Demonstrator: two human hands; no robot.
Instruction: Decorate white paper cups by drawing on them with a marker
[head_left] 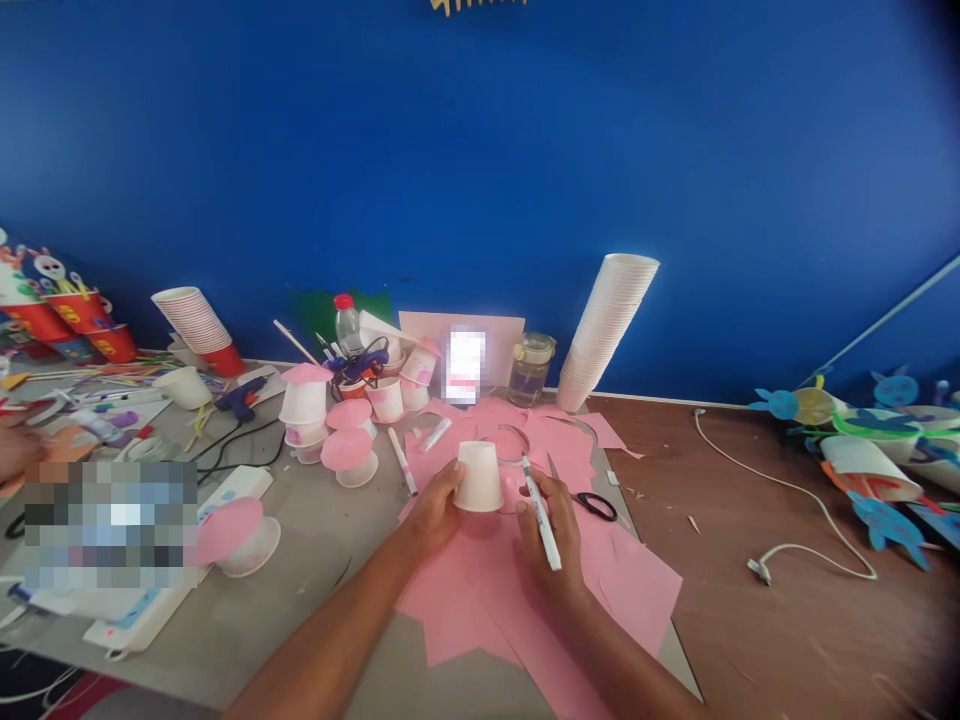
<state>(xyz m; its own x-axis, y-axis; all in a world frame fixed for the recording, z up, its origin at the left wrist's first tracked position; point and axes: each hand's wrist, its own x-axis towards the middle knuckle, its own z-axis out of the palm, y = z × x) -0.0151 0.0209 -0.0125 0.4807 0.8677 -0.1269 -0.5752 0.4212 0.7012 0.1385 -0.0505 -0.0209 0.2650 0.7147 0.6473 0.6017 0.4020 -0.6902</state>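
My left hand (437,510) grips a white paper cup (479,478), which is turned upside down with its wide rim lowest. To the right of the cup, my right hand (553,525) holds a white marker (541,520) between thumb and fingers. The marker's upper end lies near the cup but apart from it. Beneath both hands spread several sheets and cut pieces of pink paper (472,610). Scissors (596,506) with black handles lie just beyond my right hand, their blades partly hidden. Another marker (403,462) rests on the table left of the cup.
A tall stack of white cups (609,330) leans by the blue wall, beside a glass jar (531,368). Cups topped with pink paper (349,450) stand left. A power strip (236,490), a glue gun (244,397) and a white cable (787,480) lie around. Another person's hand (19,450) shows far left.
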